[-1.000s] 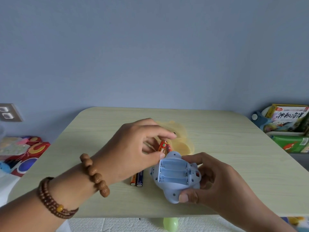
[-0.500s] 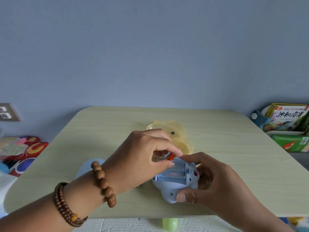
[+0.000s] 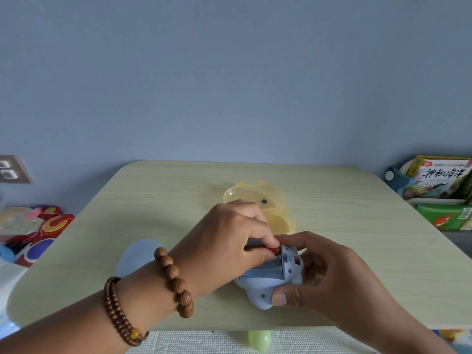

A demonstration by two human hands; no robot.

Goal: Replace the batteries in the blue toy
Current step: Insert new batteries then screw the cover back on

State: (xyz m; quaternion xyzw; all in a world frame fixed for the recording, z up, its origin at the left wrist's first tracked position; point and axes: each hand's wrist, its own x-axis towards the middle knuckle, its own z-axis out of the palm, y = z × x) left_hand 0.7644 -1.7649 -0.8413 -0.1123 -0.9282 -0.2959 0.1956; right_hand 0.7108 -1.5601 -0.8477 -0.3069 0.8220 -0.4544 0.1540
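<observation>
Well, a pale blue plastic toy (image 3: 265,290) sits at the near edge of the light wooden tabletop (image 3: 357,226), turned so its open battery slot faces up. The right hand (image 3: 332,272) holds the toy, with the thumb pressed on its near end and the fingers (image 3: 301,238) curled round its far side. The left hand (image 3: 229,241) reaches in from the toy's left and pinches a small red battery (image 3: 273,250) between thumb and first finger. The battery lies at the far end of the toy's open slot. I cannot tell if it is all the way in.

Two brown wooden bead bracelets (image 3: 176,279) go round the left wrist, just left of the toy. Right behind the toy lies a see-through yellow plastic shell (image 3: 255,198) with a little dark dot on it. To the toy's left, partly hidden by the left arm, rests a round pale blue plastic piece (image 3: 135,254). Below the toy, past the tabletop's near edge, a light green egg-shaped thing (image 3: 259,339) peeks out on the floor. Far to the toy's right stands a box of picture books (image 3: 439,177). Far to its left lies a heap of bright toys (image 3: 38,226).
</observation>
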